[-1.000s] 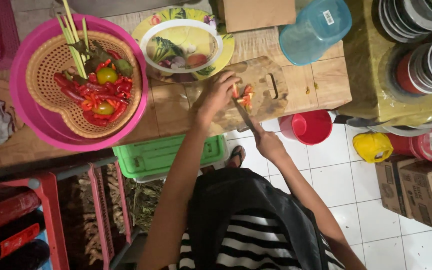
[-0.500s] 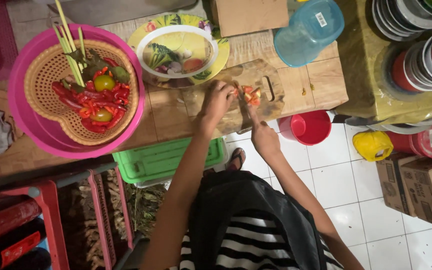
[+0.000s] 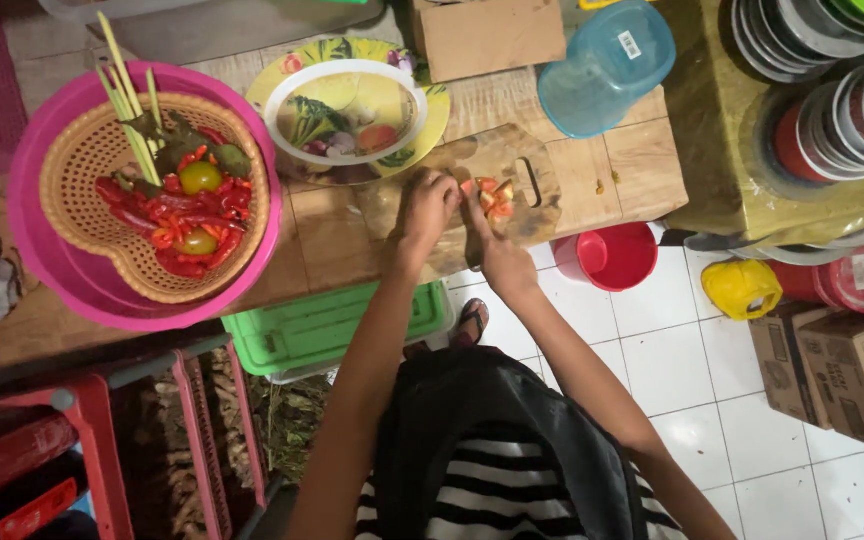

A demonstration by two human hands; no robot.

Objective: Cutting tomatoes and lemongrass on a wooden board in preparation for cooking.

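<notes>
- Head view, looking straight down: chopping is the step in hand, by the look of it. Left hand [image 3: 427, 208] presses, fingers curled, on the wooden cutting board [image 3: 537, 215], just beside the pieces.
- Right hand [image 3: 505, 262] has its fingers closed around what seems a knife handle; blade is hard to make out.
- Chopped red chili pieces [image 3: 493, 196] lie in a small heap near the board's handle slot: red-orange, cut short, glossy.
- Next cut likely calls for left fingertips tucked back from the edge.
- Woven basket [image 3: 82, 230] in a pink basin [image 3: 37, 265] holds whole chilies and tomatoes, well apart, on the tabletop [image 3: 327, 235].
</notes>
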